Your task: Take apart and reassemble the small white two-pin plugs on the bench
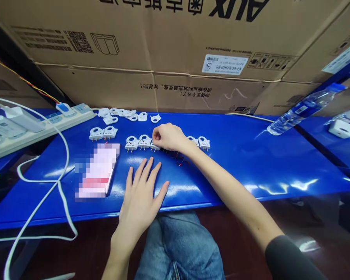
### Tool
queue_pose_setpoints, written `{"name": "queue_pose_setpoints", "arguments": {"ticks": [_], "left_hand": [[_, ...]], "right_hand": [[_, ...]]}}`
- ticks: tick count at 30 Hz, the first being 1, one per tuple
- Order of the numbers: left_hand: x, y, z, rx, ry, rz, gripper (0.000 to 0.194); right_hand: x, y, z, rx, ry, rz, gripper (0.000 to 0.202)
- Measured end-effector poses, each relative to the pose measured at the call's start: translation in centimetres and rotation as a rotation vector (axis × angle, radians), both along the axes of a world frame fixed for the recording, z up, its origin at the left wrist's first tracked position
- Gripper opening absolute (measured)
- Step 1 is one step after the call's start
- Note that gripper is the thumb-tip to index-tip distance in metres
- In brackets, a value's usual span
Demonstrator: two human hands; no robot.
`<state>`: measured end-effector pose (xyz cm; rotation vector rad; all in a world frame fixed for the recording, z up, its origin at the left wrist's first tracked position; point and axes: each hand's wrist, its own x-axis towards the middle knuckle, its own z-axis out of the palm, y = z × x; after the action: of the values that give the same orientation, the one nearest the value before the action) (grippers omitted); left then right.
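Observation:
My left hand [142, 190] lies flat on the blue table [245, 155], palm down with the fingers spread, just in front of a row of white two-pin plug pieces. Over the middle of that row is my right hand [169, 138], its fingers curled together beside one white plug piece [154, 146]; what sits between the fingertips is hidden. Left of it stand two more white plug pieces [145, 142], and another plug piece [204, 142] shows at the right end. Small dark and red wires [180, 159] lie beneath my right wrist.
Behind the plugs, white plastic covers [142, 116] lie near a large cardboard box [177, 89]. A blurred-out phone [99, 171] rests at left, by a power strip [46, 126] and white cable [65, 194]. A water bottle [303, 111] leans at right.

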<state>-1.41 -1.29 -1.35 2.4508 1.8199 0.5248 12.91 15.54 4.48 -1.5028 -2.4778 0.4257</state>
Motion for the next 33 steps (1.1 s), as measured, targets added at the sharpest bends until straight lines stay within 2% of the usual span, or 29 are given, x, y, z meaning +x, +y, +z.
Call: {"name": "queue_pose_setpoints", "arguments": {"ticks": [4,6,10,14,17,21,24,29,33], "left_hand": [[0.0,0.0,0.1,0.021,-0.014,-0.004,0.056],[0.0,-0.1,0.1,0.024,-0.016,-0.006,0.056],[0.0,-0.1,0.2,0.022,-0.009,-0.007,0.056],[-0.1,-0.1,0.2,0.021,0.002,-0.007,0.056],[-0.1,-0.1,0.1,0.021,0.017,-0.011,0.056],[0.0,-0.1,0.1,0.029,0.024,-0.009,0.057],[-0.1,-0.1,0.0,0.03,0.023,-0.005,0.057],[-0.1,0.0,-0.2,0.039,0.029,-0.004,0.057],[-0.1,-0.1,0.0,0.025,0.032,-0.003,0.057]], "right_hand": [[1.0,-0.1,1.0,-0.027,0.065,0.015,0.019],[2.2,-0.2,2.0,-0.086,0.07,0.07,0.016],[4.8,-0.5,3.8,-0.396,0.012,0.27,0.01],[6.4,-0.8,4.6,-0.556,-0.056,0.289,0.01],[6.4,-0.8,4.3,-0.493,-0.039,0.274,0.011],[4.5,-0.6,3.0,-0.132,0.215,0.188,0.019],[2.0,-0.2,1.4,0.03,0.23,0.116,0.019],[-1.7,0.9,-0.7,0.026,0.161,0.105,0.022],[-2.9,1.4,-1.3,0.019,0.136,0.101,0.021]]}}
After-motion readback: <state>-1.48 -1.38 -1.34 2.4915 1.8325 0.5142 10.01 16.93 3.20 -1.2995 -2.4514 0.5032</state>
